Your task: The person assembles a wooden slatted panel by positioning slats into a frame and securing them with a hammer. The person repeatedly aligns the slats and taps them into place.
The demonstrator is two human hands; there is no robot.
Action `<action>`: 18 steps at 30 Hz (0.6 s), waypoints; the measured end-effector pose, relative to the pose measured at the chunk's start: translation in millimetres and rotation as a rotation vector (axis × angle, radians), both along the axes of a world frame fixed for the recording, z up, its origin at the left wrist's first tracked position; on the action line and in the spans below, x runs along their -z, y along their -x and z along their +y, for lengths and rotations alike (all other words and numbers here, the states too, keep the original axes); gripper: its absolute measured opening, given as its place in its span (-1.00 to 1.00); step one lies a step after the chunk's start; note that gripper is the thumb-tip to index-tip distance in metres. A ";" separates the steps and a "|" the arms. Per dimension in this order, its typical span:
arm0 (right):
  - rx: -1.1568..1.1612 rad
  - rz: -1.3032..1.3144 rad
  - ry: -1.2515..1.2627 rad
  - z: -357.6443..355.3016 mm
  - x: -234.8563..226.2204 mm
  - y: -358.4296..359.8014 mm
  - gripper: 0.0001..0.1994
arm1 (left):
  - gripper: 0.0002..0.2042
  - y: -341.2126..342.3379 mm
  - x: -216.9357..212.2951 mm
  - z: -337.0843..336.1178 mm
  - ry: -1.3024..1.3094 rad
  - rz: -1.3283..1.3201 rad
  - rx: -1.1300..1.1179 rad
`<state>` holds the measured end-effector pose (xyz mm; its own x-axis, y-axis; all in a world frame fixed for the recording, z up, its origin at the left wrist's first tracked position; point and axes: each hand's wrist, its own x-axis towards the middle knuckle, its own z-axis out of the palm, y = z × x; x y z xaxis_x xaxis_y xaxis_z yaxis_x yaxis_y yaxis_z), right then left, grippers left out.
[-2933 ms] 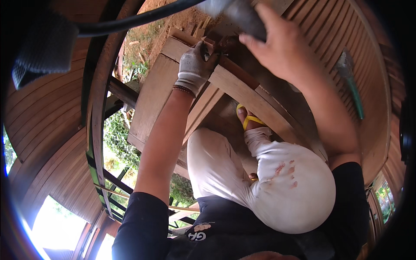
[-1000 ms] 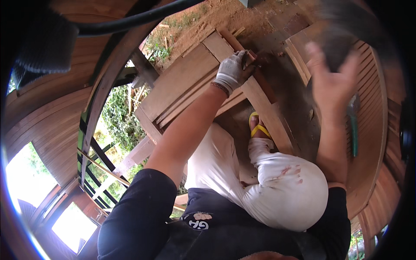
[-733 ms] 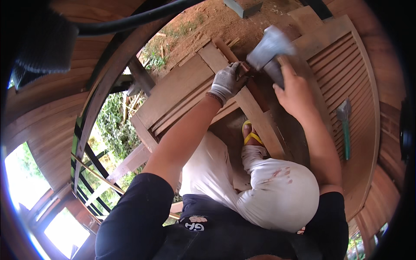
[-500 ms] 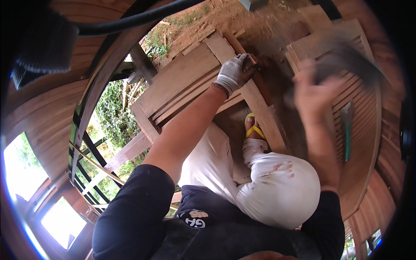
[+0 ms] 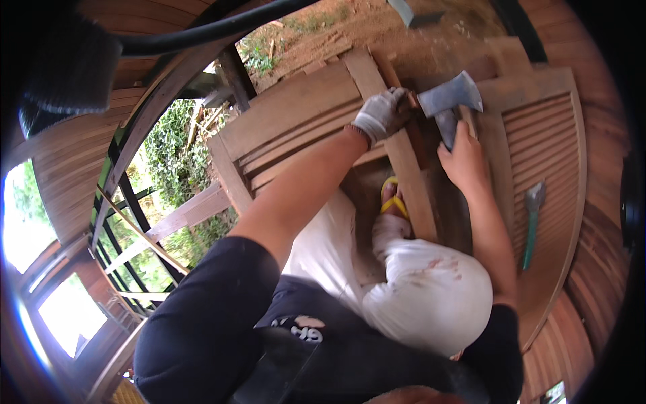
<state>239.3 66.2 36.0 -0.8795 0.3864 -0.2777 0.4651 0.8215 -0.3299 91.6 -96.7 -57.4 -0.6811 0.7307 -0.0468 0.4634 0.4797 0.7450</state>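
Observation:
My right hand (image 5: 464,160) is closed round the dark handle of an axe (image 5: 449,95). Its broad grey metal head is up beside my left hand, apart from it. My left hand (image 5: 382,116), in a whitish work glove with a dirty palm side, is closed on a reddish wooden piece (image 5: 408,103) at the edge of a wooden slatted panel (image 5: 289,102). The fingertips are partly hidden there. That panel lies tilted in front of me, with a long flat rail (image 5: 412,182) running down towards my knee.
On the right lies a louvred wooden panel (image 5: 550,141), with a green-handled tool (image 5: 531,225) resting on it. My foot in a yellow flip-flop (image 5: 393,195) shows beneath the rail. Bare earth (image 5: 356,30) lies beyond, and a grey metal piece (image 5: 414,15) sits at the far edge.
The axe, blurred at the right before, has come left and down near my left hand and now shows clearly. My left hand stays at the panel's edge; the view has shifted slightly.

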 end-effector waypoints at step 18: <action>0.181 0.207 0.191 -23.9 66.8 -168.3 -0.38 | -0.14 -140.2 33.2 -382.0 0.733 0.219 -1.050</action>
